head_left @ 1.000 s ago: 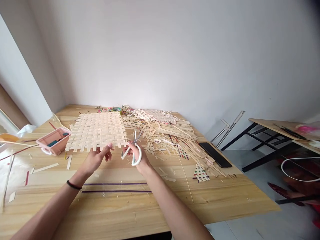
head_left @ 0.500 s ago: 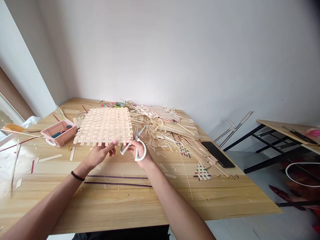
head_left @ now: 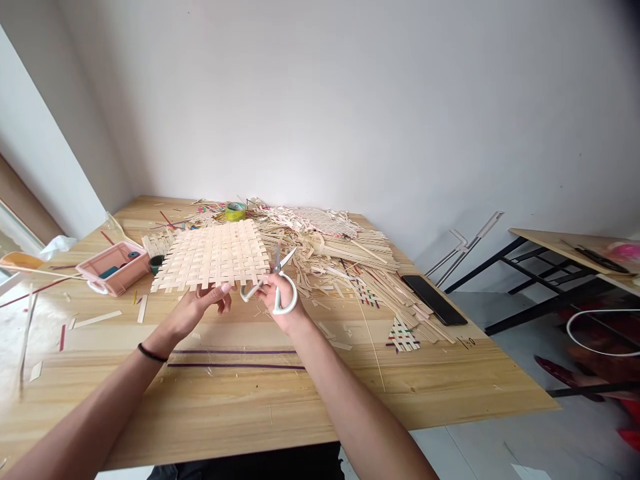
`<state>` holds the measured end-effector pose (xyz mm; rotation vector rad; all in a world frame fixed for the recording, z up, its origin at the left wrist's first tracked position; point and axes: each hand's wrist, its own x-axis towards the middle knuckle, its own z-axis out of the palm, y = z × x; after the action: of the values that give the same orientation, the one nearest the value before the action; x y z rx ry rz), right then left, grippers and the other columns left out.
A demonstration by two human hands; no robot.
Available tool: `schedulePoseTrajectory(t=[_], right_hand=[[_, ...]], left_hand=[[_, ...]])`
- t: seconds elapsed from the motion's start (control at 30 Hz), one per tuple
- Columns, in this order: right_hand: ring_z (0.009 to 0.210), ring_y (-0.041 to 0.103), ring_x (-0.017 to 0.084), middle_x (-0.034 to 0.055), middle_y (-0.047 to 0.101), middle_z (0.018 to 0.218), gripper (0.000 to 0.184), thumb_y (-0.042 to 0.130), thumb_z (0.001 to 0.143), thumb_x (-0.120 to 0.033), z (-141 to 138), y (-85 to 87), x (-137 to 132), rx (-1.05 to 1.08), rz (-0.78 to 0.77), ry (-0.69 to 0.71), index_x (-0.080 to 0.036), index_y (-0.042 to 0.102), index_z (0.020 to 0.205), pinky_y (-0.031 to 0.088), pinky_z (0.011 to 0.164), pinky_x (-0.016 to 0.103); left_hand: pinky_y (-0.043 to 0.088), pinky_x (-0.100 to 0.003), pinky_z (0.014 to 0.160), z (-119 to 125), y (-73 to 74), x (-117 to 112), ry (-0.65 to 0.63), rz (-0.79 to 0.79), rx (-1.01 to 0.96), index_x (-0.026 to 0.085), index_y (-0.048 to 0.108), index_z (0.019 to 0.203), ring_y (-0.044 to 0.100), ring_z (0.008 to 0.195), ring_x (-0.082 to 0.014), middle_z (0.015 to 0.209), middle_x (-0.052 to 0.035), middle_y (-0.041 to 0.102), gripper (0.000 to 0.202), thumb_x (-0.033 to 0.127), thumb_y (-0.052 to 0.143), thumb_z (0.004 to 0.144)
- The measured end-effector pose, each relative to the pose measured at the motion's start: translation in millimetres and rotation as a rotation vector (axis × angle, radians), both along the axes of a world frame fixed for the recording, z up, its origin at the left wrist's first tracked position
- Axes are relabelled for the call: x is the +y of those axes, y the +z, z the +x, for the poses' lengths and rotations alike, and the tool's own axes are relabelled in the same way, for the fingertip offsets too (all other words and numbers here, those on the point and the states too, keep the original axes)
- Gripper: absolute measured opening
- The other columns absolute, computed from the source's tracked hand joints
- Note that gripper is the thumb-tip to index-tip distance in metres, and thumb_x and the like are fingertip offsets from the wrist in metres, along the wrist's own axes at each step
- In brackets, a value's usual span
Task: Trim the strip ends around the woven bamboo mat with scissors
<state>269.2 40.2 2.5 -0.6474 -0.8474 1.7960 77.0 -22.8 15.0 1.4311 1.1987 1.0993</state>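
A square mat woven from pale flat strips (head_left: 215, 257) is held above the table, its short strip ends sticking out along the edges. My left hand (head_left: 203, 305) grips its near edge, thumb on top and the other fingers underneath. In my right hand (head_left: 284, 303) is a pair of white-handled scissors (head_left: 285, 280), the blades parted and pointing away from me. That hand is at the mat's near right corner, and some of its fingers seem to touch the corner. Below lie two dark purple strips (head_left: 235, 365) on the table.
A pink plastic box (head_left: 114, 267) stands at the left beside scattered offcuts. Heaped pale strips (head_left: 345, 250) and a roll of green tape (head_left: 235, 211) lie toward the wall. A black phone (head_left: 434, 300) and a small woven triangle (head_left: 403, 335) are on the right.
The mat has tipped flatter and shifted slightly, uncovering the tape roll and a dark round container beside the pink box. The scissors have turned slightly to the right. Both hands keep their holds.
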Motion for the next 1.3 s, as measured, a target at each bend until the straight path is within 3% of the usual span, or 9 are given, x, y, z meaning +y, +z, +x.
schedulePoseTrajectory(t=[0.17, 0.27, 0.53, 0.67, 0.8, 0.93, 1.1, 1.3], right_hand=[[0.075, 0.066, 0.016, -0.0013, 0.070, 0.079, 0.023, 0.076, 0.062, -0.026, 0.6, -0.1, 4.6, 0.050, -0.073, -0.064, -0.020, 0.064, 0.081, 0.050, 0.067, 0.026], [0.075, 0.065, 0.016, -0.0018, 0.070, 0.079, 0.024, 0.075, 0.061, -0.024, 1.1, 0.1, 6.4, 0.092, -0.095, -0.099, -0.021, 0.064, 0.082, 0.050, 0.066, 0.026], [0.087, 0.062, 0.017, -0.0005, 0.070, 0.091, 0.019, 0.072, 0.064, -0.023, 6.7, 4.4, 9.7, 0.179, -0.073, -0.157, -0.022, 0.062, 0.080, 0.050, 0.070, 0.028], [0.088, 0.062, 0.018, -0.0006, 0.071, 0.092, 0.021, 0.072, 0.064, -0.024, 8.1, 6.1, 9.2, 0.166, -0.037, -0.173, -0.023, 0.063, 0.083, 0.051, 0.074, 0.029], [0.089, 0.064, 0.018, -0.0009, 0.070, 0.091, 0.021, 0.072, 0.066, -0.025, 7.9, 5.7, 9.3, 0.143, -0.009, -0.209, -0.023, 0.059, 0.082, 0.052, 0.077, 0.030], [0.082, 0.065, 0.018, -0.0013, 0.070, 0.085, 0.025, 0.075, 0.066, -0.030, 7.9, 2.5, 11.5, 0.138, -0.010, -0.200, -0.024, 0.060, 0.086, 0.051, 0.074, 0.030], [0.081, 0.067, 0.019, 0.0001, 0.070, 0.077, 0.027, 0.076, 0.071, -0.039, 6.6, -5.3, 13.2, -0.048, -0.020, -0.151, -0.023, 0.064, 0.089, 0.047, 0.067, 0.028], [0.079, 0.067, 0.019, 0.0006, 0.071, 0.078, 0.033, 0.079, 0.070, -0.043, 1.3, -7.7, 7.6, -0.132, 0.072, -0.086, -0.022, 0.066, 0.093, 0.046, 0.069, 0.029]], left_hand=[[0.044, -0.032, 0.059, 0.9, -3.3, 8.6, 0.037, 0.000, -0.266, 0.019, 0.072, 0.091, 0.059, 0.064, -0.0178, 0.087, -0.0048, 0.069, 0.041, 0.059, 0.061, 0.093], [0.043, -0.031, 0.054, -0.5, 0.0, 12.4, 0.080, 0.002, -0.396, 0.019, 0.069, 0.086, 0.060, 0.060, -0.0161, 0.095, -0.0052, 0.069, 0.038, 0.056, 0.067, 0.088], [0.043, -0.031, 0.050, -16.4, 9.9, 17.5, 0.250, 0.060, -0.632, 0.022, 0.061, 0.073, 0.059, 0.048, -0.0153, 0.078, 0.0009, 0.070, 0.025, 0.043, 0.073, 0.082], [0.043, -0.030, 0.049, -23.9, 7.6, 20.1, 0.293, 0.052, -0.642, 0.020, 0.064, 0.066, 0.060, 0.048, -0.0160, 0.064, -0.0001, 0.066, 0.016, 0.028, 0.073, 0.076], [0.043, -0.030, 0.048, -26.9, 4.9, 20.2, 0.303, 0.041, -0.619, 0.019, 0.062, 0.055, 0.061, 0.048, -0.0185, 0.050, -0.0015, 0.057, 0.020, 0.021, 0.074, 0.071], [0.042, -0.027, 0.047, -26.0, 4.4, 20.2, 0.323, 0.064, -0.616, 0.019, 0.060, 0.054, 0.064, 0.051, -0.0175, 0.053, 0.0011, 0.054, 0.026, 0.020, 0.080, 0.071], [0.042, -0.023, 0.046, -26.5, 2.3, 21.3, 0.347, 0.097, -0.605, 0.018, 0.063, 0.062, 0.065, 0.054, -0.0142, 0.064, 0.0020, 0.059, 0.026, 0.024, 0.087, 0.070], [0.044, -0.022, 0.047, -28.8, -2.2, 23.3, 0.340, 0.105, -0.578, 0.017, 0.066, 0.069, 0.064, 0.054, -0.0128, 0.064, 0.0018, 0.060, 0.028, 0.029, 0.091, 0.070]])
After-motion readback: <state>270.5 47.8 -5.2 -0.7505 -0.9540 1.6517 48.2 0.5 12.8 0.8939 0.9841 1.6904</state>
